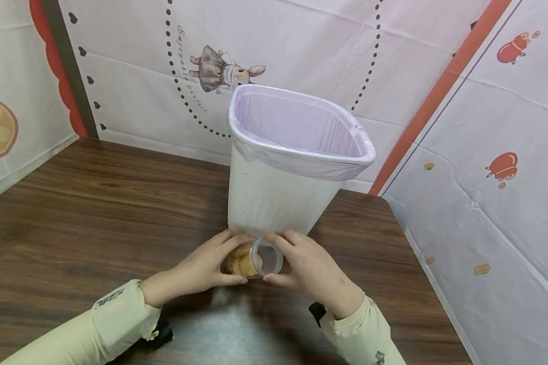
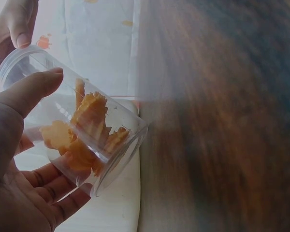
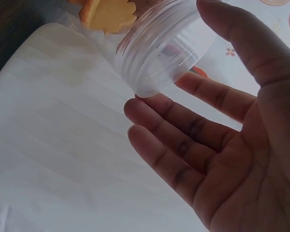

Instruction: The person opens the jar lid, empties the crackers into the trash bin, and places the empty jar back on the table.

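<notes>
A clear plastic jar (image 1: 268,259) lies tilted on its side in front of the bin, its round end toward the right. Inside it, orange-yellow crinkle-edged pieces (image 2: 89,116) gather toward the base. My left hand (image 1: 201,266) grips the jar's body, thumb on one side and fingers on the other. With thumb and fingertips, my right hand (image 1: 312,266) holds the ridged rim end (image 3: 150,63). I cannot tell whether a clear lid sits on that end. Two lower fingers of the right hand are extended in the right wrist view.
A white bin (image 1: 274,195) with a pale purple liner (image 1: 301,152) stands just beyond both hands. Dark wood-grain tabletop (image 1: 96,218) spreads around it. Printed white cloth (image 1: 310,45) hangs at the back and sides. Black straps circle the wrists.
</notes>
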Available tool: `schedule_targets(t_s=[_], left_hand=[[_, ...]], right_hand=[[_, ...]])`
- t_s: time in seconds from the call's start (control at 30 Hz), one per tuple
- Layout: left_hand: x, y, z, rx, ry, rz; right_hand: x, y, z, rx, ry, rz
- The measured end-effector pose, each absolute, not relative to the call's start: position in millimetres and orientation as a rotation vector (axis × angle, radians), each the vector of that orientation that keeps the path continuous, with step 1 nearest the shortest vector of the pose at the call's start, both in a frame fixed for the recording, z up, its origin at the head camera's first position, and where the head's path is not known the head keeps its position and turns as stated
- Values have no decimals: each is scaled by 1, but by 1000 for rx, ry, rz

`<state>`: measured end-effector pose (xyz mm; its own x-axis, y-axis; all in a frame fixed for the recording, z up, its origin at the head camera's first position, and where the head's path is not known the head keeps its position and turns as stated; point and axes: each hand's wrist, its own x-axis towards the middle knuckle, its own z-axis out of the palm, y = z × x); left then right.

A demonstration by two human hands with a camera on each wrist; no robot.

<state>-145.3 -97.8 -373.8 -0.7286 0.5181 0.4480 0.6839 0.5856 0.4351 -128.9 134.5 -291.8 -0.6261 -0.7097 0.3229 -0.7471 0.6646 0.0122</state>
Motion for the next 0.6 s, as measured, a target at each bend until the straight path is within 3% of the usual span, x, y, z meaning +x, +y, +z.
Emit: schedule_targets(t_s=[0.6], left_hand=[[-146,-98,-374,-992,-2545,-878]], right_hand=[[-129,136,-290,1260,-2526,155]])
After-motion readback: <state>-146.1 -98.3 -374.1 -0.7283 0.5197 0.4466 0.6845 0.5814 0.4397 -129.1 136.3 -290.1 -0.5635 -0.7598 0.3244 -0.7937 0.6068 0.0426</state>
